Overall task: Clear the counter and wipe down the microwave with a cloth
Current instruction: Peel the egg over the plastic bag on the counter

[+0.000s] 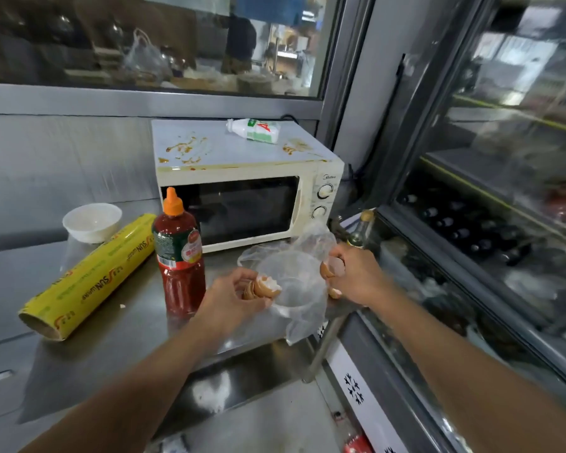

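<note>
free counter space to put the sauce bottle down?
Bare steel left of the cling film roll, and along the near counter edge below it. Crowded around the sauce bottle, plastic bag and both hands in front of the microwave.

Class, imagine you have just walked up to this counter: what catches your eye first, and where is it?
Both hands hold broken eggshells over a clear plastic bag at the counter's front edge: left hand, right hand. Behind them, the cream microwave has brown sauce smeared across its top, where a small white bottle lies on its side.
</note>
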`<state>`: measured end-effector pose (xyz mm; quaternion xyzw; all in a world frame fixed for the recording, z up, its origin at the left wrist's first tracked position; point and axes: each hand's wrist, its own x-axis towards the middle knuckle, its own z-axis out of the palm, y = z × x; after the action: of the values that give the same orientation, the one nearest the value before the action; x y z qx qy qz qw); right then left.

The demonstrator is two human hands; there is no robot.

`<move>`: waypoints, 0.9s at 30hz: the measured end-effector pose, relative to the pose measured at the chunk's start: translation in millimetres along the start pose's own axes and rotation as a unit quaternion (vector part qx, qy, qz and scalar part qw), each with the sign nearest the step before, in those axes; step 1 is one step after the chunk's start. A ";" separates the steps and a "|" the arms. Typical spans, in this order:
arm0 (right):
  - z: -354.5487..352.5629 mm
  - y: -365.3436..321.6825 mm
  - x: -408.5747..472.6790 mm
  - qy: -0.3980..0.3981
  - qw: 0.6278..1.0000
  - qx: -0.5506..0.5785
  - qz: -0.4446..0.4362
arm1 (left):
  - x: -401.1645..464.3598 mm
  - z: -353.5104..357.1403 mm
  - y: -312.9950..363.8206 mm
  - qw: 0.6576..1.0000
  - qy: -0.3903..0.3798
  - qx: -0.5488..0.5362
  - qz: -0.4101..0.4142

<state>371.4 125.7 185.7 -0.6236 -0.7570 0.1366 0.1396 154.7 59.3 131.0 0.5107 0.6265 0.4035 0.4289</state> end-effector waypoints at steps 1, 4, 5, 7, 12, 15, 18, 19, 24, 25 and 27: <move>-4.3 9.5 -2.6 0.002 1.000 0.005 0.013 | -0.2 7.7 3.5 1.000 -0.004 -0.002 -0.002; -12.7 39.7 -4.4 0.003 0.999 0.001 0.041 | 0.7 28.8 12.8 1.000 -0.005 0.020 0.006; -14.5 49.6 -4.2 0.003 0.999 0.000 0.049 | 1.7 35.9 14.8 1.000 -0.004 0.025 0.007; -17.0 69.9 -2.3 0.002 0.998 -0.009 0.056 | 4.2 51.2 17.5 1.000 0.003 0.026 0.006; -16.3 120.8 10.8 -0.014 0.999 0.000 0.051 | 11.5 98.7 20.4 0.998 0.036 0.043 -0.011; -10.1 149.0 26.0 -0.040 0.999 -0.004 0.026 | 15.0 129.3 19.4 0.997 0.060 0.033 -0.030; -0.2 169.2 41.9 -0.059 0.998 0.000 0.003 | 16.5 155.5 17.5 0.994 0.088 0.039 -0.042; 4.1 174.0 47.1 -0.063 0.998 0.013 -0.005 | 16.6 162.6 16.8 0.994 0.096 0.037 -0.047; 31.2 184.1 70.3 -0.090 0.994 0.049 -0.046 | 20.3 186.4 13.6 0.988 0.132 0.038 -0.071; 37.3 183.8 74.8 -0.094 0.993 0.058 -0.051 | 22.0 188.7 13.1 0.987 0.140 0.035 -0.072; 49.6 182.3 83.2 -0.097 0.991 0.071 -0.061 | 25.8 192.2 12.2 0.985 0.150 0.029 -0.076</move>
<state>502.4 239.5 73.8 -0.5489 -0.7916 0.2410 0.1179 337.9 99.5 80.3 0.4077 0.7320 0.4234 0.3447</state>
